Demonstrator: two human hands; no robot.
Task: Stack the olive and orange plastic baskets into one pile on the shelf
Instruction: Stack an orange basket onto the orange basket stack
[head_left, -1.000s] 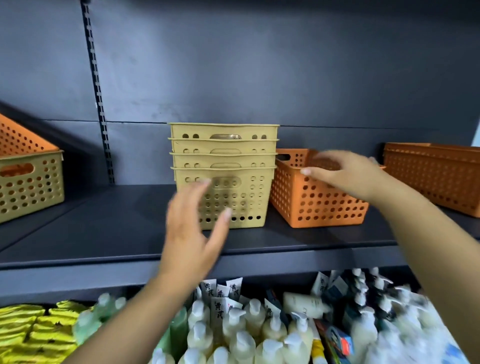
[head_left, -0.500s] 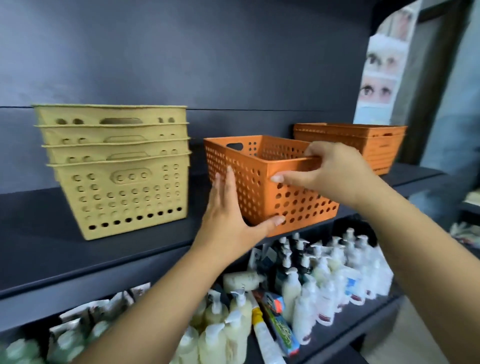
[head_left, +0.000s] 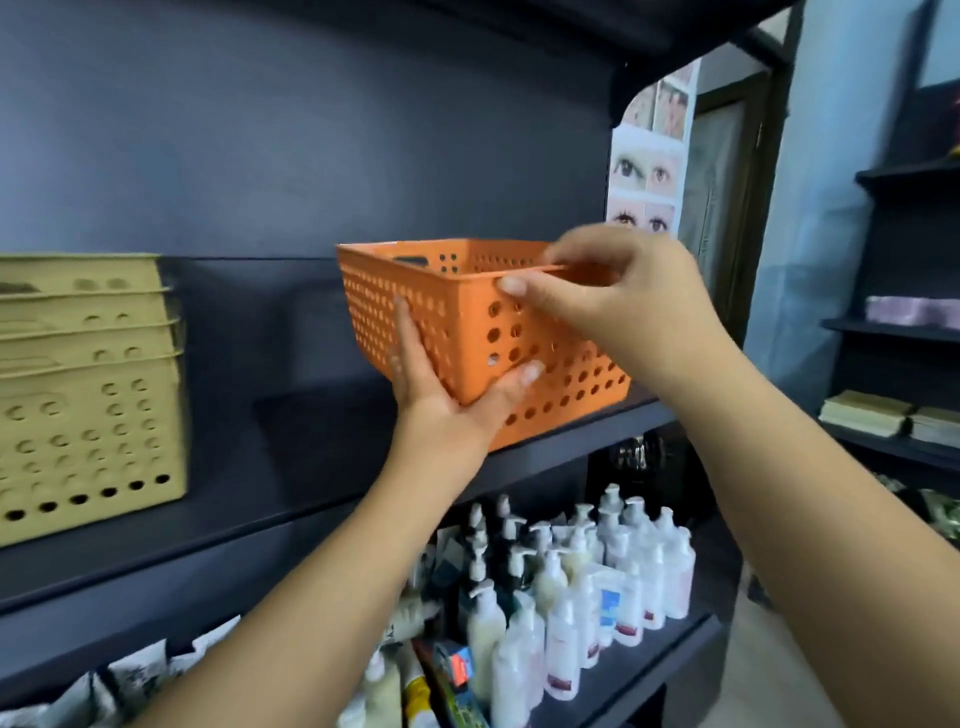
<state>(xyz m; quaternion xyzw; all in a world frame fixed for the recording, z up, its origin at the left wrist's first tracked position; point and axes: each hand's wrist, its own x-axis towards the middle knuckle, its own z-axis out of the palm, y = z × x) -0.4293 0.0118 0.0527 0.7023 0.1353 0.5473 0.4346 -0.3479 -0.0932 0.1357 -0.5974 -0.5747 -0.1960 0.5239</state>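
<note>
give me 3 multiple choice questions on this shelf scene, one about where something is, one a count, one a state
1. Where is the olive stack relative to the orange basket?
A. to its left
B. to its right
C. inside it

2. How many olive baskets are nested in that stack?
A. two
B. four
C. six

3. How is the orange basket held?
A. by both hands
B. by the right hand alone
C. by neither hand

Answers:
1 A, the olive stack sits at the left edge of the shelf.
2 B, four rims show one above another.
3 A, the left hand cups its lower corner and the right hand pinches its rim.
</note>
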